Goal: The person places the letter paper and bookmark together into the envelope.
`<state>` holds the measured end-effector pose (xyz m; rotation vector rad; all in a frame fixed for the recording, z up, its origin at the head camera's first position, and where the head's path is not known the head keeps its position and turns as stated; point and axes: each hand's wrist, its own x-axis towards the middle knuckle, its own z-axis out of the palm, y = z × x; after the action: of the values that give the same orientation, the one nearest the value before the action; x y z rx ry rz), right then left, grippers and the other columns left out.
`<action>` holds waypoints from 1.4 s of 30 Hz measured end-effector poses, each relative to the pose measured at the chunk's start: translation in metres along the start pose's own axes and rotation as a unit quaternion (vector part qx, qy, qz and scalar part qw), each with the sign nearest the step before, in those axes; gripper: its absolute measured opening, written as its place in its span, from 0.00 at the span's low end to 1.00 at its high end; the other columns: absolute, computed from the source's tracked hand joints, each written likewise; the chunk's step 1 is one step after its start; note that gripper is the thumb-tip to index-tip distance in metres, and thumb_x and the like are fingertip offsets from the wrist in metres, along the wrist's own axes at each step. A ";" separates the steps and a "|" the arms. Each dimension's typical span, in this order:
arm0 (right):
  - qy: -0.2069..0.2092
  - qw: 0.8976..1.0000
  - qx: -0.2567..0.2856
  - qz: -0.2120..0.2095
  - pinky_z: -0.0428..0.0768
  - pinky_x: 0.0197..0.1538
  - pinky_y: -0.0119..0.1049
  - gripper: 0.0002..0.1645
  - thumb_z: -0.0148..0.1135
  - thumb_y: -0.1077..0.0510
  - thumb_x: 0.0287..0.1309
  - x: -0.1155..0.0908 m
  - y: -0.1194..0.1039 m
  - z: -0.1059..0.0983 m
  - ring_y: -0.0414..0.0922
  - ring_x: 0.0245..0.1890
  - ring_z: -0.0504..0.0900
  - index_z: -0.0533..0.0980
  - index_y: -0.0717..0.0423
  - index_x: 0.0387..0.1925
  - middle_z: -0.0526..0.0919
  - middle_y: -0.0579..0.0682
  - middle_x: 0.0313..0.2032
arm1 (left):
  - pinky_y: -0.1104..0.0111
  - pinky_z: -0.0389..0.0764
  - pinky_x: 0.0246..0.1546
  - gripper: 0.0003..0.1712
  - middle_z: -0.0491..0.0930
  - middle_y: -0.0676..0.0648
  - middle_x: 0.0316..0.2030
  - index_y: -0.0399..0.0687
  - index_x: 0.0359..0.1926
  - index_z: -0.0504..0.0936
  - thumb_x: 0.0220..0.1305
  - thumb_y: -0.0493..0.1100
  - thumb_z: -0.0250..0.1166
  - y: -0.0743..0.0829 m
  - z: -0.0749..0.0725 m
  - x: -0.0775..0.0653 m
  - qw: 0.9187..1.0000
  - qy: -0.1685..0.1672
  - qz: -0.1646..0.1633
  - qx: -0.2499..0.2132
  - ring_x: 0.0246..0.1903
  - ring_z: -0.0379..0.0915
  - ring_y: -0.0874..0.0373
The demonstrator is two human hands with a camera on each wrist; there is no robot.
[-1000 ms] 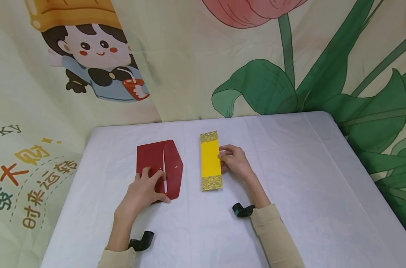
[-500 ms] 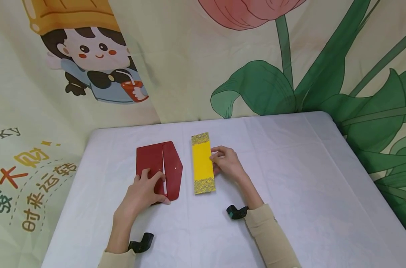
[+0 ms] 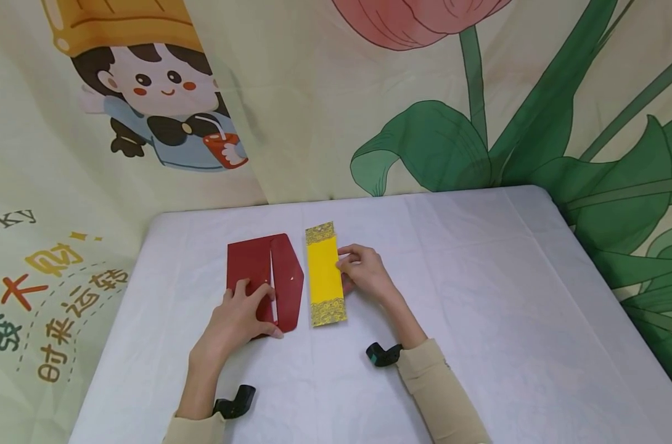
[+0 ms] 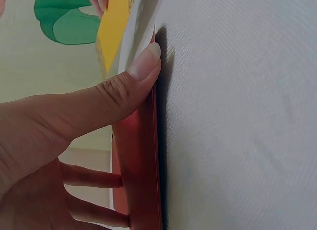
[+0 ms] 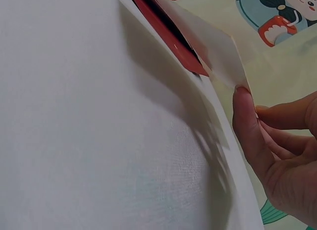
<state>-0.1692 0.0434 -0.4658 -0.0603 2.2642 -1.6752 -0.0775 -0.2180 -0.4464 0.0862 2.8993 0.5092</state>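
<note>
A dark red paper envelope lies on the left half of the table, its pointed flap folded out to the right and a white slit showing along the opening. My left hand rests on it with fingers spread; in the left wrist view the thumb lies at the envelope's near edge. Just right of the flap, my right hand pinches a long yellow card with patterned ends by its right edge. The right wrist view shows the card's pale underside tilted above the table.
A white cloth covers the table. Behind it hangs a printed backdrop with a cartoon figure and large flowers. Each wrist wears a black camera, one left and one right.
My right hand has carried the yellow card leftward, close to the envelope's flap, and slightly toward me. My left hand and the red envelope have stayed in place.
</note>
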 end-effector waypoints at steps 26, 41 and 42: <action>-0.036 0.999 -0.017 -0.018 0.86 0.30 0.36 0.20 0.62 0.62 0.70 0.008 -0.007 0.027 0.47 0.26 0.85 0.77 0.60 0.61 0.86 0.54 0.38 | 0.40 0.84 0.48 0.40 0.60 0.27 0.69 0.55 0.57 0.78 0.43 0.55 0.85 0.001 -0.004 0.003 1.000 -0.016 -0.013 -0.002 0.63 0.59 0.24; -0.043 0.998 -0.033 -0.021 0.86 0.30 0.35 0.19 0.63 0.60 0.70 0.015 -0.009 0.040 0.46 0.24 0.84 0.77 0.59 0.60 0.85 0.52 0.36 | 0.38 0.83 0.49 0.43 0.60 0.26 0.69 0.53 0.61 0.77 0.44 0.56 0.84 0.001 -0.003 0.001 1.000 -0.023 -0.011 0.004 0.63 0.60 0.23; -0.045 0.998 -0.030 -0.020 0.86 0.30 0.35 0.19 0.62 0.60 0.70 0.016 -0.009 0.040 0.47 0.24 0.84 0.77 0.59 0.60 0.85 0.52 0.36 | 0.37 0.82 0.49 0.43 0.60 0.26 0.69 0.53 0.61 0.77 0.44 0.57 0.84 0.001 -0.003 0.000 1.000 -0.023 -0.011 0.005 0.62 0.60 0.23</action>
<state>-0.1741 -0.0003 -0.4718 -0.1921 2.2596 -1.5896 -0.0784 -0.2175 -0.4432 0.0661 2.8549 0.4833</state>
